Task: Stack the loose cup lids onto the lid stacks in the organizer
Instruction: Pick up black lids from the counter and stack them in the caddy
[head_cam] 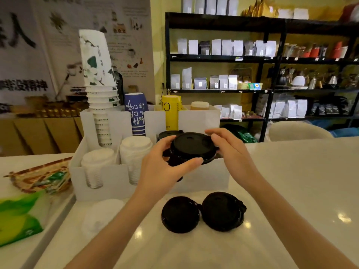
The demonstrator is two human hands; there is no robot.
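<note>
A black cup lid (pixel 191 145) is held flat between my left hand (pixel 165 166) and my right hand (pixel 231 150), right over the black lid stack (pixel 172 162) in the white organizer (pixel 108 181). Both hands grip its rim. Two white lid stacks (pixel 97 158) (pixel 135 146) stand in the organizer's left slots. On the counter in front lie two loose black lids (pixel 179 214) (pixel 222 210), side by side, and loose white lids (pixel 103 212) to their left.
Stacks of paper cups (pixel 99 78) (pixel 135 113) (pixel 172 111) rise at the organizer's back. A woven basket (pixel 38 177) with sachets and a green packet (pixel 19 216) sit at the left. The white counter (pixel 301 181) runs to the right; dark shelves (pixel 272 61) stand behind.
</note>
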